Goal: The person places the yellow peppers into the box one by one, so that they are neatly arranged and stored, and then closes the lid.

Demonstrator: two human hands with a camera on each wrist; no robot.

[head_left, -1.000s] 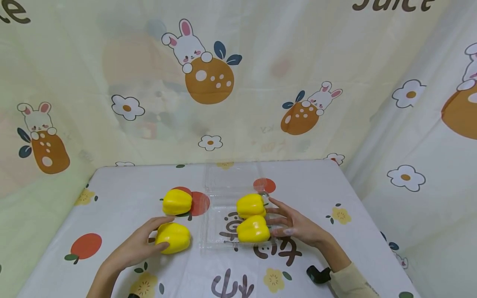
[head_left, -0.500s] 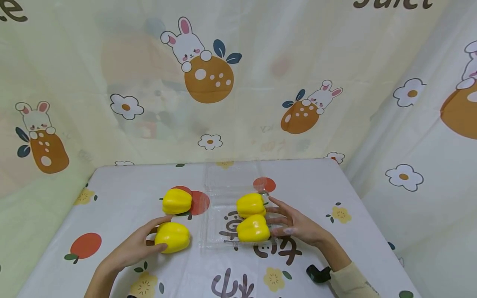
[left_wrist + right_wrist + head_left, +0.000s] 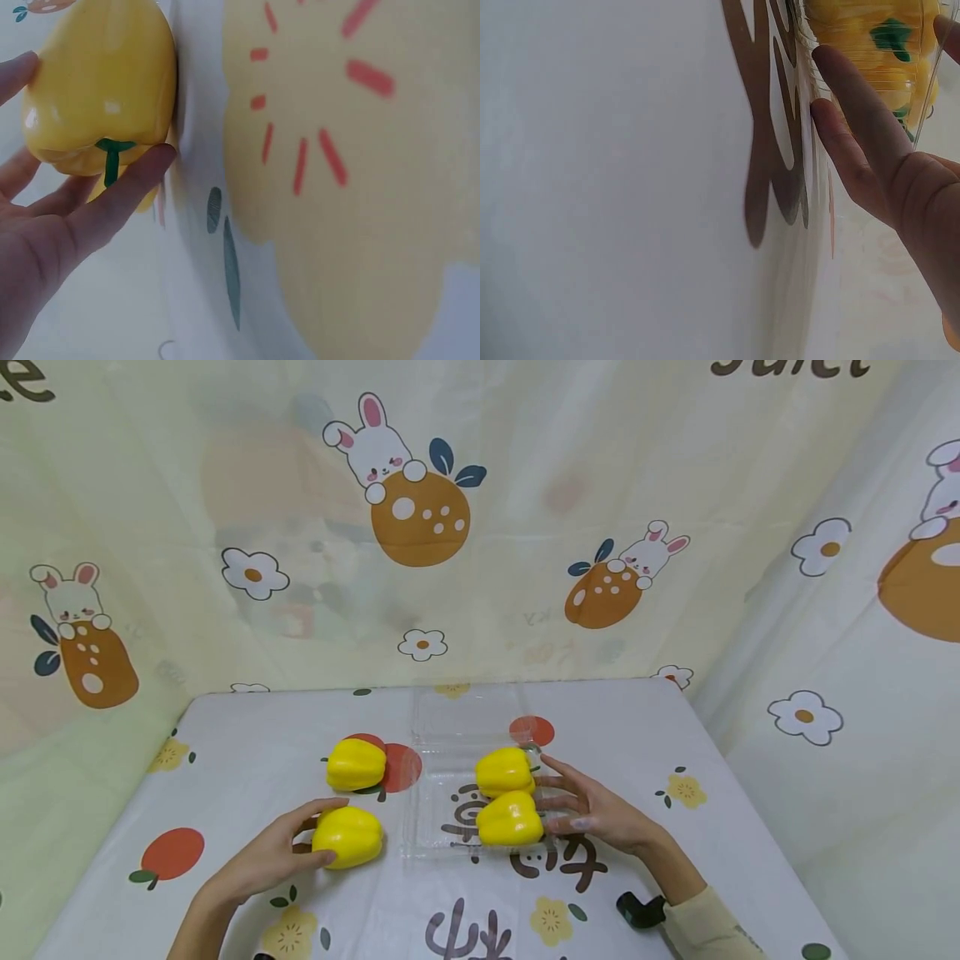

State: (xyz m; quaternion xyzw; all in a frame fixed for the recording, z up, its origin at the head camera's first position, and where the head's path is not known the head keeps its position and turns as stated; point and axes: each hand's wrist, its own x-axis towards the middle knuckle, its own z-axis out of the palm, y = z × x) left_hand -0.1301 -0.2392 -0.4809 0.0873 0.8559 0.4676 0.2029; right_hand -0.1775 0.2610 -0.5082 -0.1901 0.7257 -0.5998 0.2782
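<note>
On the tabletop at the left lies a yellow bell pepper [image 3: 347,837]. My left hand [image 3: 273,856] grips its stem end, one finger behind and the thumb in front. In the left wrist view the fingers spread round this pepper [image 3: 105,82], its green stem between them. A clear plastic box [image 3: 429,831] stands at the middle, its lid [image 3: 468,714] folded open to the back. Two more peppers sit side by side in its right half, the rear one [image 3: 504,772] and the front one [image 3: 510,818]. My right hand [image 3: 600,814], fingers extended, rests against the box's right wall.
Behind the left hand a fourth yellow pepper [image 3: 356,765] lies on the patterned tablecloth [image 3: 397,910]. A black object [image 3: 641,911] shows beside the right sleeve [image 3: 708,927]. Printed curtains [image 3: 510,577] close off the back and sides.
Almost nothing differs. The left hand has stayed at its pepper, the right hand at the box wall, with only a slight shift of the head view.
</note>
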